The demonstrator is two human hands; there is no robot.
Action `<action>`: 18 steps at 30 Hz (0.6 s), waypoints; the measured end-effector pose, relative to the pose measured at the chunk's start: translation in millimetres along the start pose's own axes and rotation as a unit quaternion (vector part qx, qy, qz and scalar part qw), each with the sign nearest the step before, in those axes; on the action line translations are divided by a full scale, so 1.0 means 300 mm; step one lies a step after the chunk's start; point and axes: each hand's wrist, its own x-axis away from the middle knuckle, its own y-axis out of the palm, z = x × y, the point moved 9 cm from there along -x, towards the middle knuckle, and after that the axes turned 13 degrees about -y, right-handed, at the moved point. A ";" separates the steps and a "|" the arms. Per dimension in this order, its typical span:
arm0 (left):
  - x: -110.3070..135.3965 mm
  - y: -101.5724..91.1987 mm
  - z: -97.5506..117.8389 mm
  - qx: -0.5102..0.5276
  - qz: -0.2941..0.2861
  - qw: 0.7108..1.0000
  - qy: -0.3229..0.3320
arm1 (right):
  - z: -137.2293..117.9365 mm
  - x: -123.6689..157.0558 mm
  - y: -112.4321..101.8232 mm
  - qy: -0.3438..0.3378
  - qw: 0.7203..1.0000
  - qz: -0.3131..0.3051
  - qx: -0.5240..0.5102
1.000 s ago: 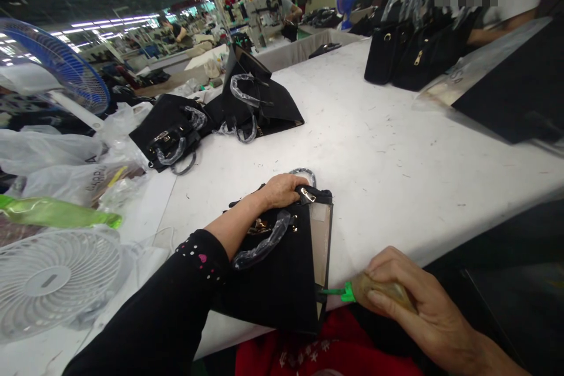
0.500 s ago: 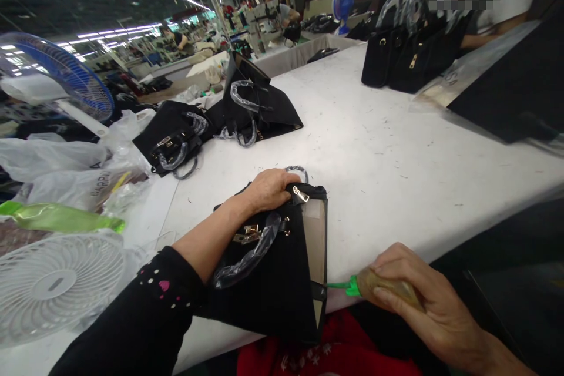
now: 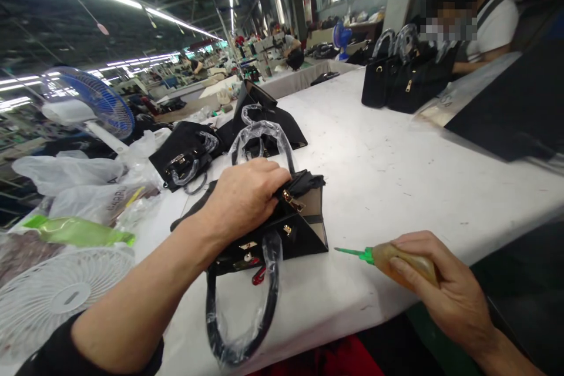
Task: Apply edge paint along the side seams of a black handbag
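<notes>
A black handbag (image 3: pixel 308 241) rests on the white table in front of me, its open side edge facing right with beige lining showing. My left hand (image 3: pixel 247 194) is closed on the bag's top edge, beside a gold zipper pull (image 3: pixel 293 201). One plastic-wrapped handle (image 3: pixel 212 317) hangs toward me; the other handle (image 3: pixel 279 132) stands up behind the hand. To the right, my right hand (image 3: pixel 449 288) grips an amber squeeze glue bottle (image 3: pixel 408 267). Its thin green nozzle (image 3: pixel 350 252) points left, just apart from the bag's side edge.
More black handbags lie behind mine, one (image 3: pixel 178 158) at the left and one (image 3: pixel 286 123) farther back. Upright bags (image 3: pixel 412 79) stand at the far right near a person (image 3: pixel 493 29). A white fan (image 3: pixel 70 296), a green bottle (image 3: pixel 83 230) and plastic bags (image 3: pixel 70 173) crowd the left.
The handbag has been turned and tipped away from me, its near handle swinging down toward me. The glue bottle's nozzle has come away from the bag's side edge.
</notes>
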 end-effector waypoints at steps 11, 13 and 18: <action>0.087 0.070 -0.059 0.210 0.056 0.974 -0.060 | 0.144 -0.115 0.087 -0.012 0.998 -0.010 -0.055; 0.073 0.068 -0.081 0.230 0.082 0.967 -0.067 | 0.178 -0.162 0.122 -0.022 0.998 -0.020 -0.062; 0.068 0.088 -0.097 0.251 0.096 0.961 -0.071 | 0.243 -0.251 0.208 -0.028 0.992 -0.085 -0.084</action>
